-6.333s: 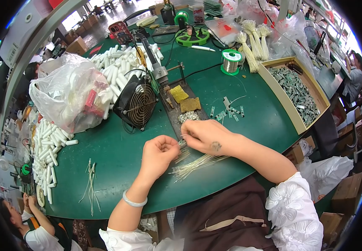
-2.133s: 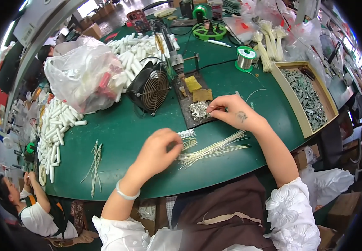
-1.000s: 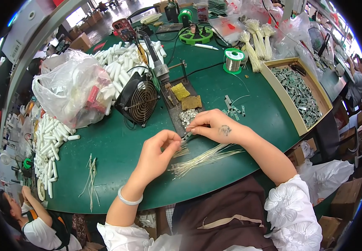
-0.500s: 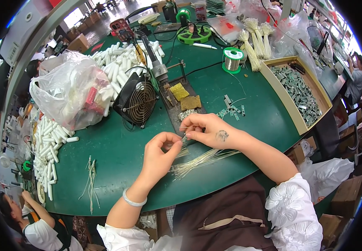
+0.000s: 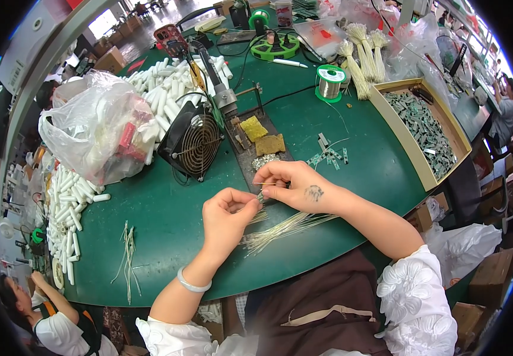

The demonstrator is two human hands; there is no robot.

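Between my fingertips, at the front end of the soldering stand, is a small greenish strip that looks like a circuit board point(image 5: 260, 197). My left hand point(image 5: 225, 218) pinches it between thumb and forefinger. My right hand point(image 5: 292, 185) is closed close beside it, with a thin wire point(image 5: 260, 183) at its fingertips; the fingers partly cover both pieces. Below the hands lies a loose bundle of thin pale wires point(image 5: 280, 231). Just beyond the fingers are a heap of silvery solder bits point(image 5: 263, 161) and a brown sponge point(image 5: 270, 145).
Left of the stand are a black fan point(image 5: 194, 142), a plastic bag point(image 5: 99, 130) and heaped white tubes point(image 5: 67, 202). A soldering iron point(image 5: 224, 95) is clamped behind. To the right are loose boards point(image 5: 330, 157), a solder spool point(image 5: 330, 83) and a board-filled box point(image 5: 402, 145).
Hardly anything differs. My left hand has shifted very slightly, and both hands stay pinched together at the same spot.
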